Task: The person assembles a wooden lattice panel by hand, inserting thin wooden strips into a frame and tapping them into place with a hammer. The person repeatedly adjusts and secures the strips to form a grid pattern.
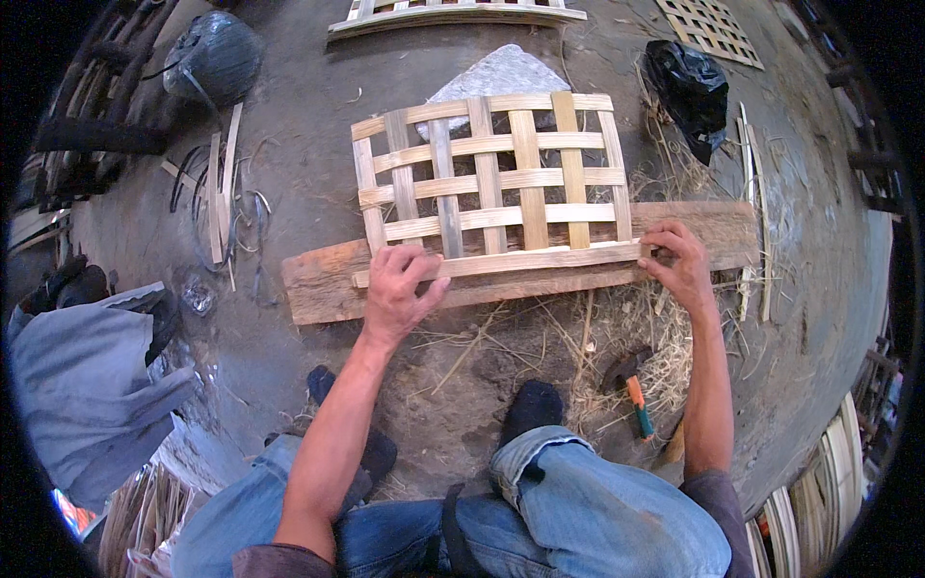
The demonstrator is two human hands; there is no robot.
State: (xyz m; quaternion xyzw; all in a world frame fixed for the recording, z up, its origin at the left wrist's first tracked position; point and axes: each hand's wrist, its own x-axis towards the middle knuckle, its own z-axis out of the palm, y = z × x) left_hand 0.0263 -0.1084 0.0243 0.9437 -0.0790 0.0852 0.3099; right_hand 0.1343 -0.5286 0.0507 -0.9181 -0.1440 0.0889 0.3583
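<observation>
A woven bamboo lattice panel (482,214) rests its near edge on a rough wooden plank (328,289) lying across the ground in front of me. Pale and greyish flat strips cross over and under in it, leaving square gaps. At the near left corner, my left hand (397,292) is closed on the panel's edge strip (540,260), thumb toward the right. My right hand (679,262) pinches the other end of that near edge, at the panel's right corner. Fingers partly hide both corners.
Beyond the panel lies a grey stone slab (501,69), with another lattice (453,14) farther off. A black plastic bag (686,91) sits right of it. By my right forearm are a hammer (636,400) with an orange-green handle and fibre shavings (665,376). Loose strips (220,193) lie left.
</observation>
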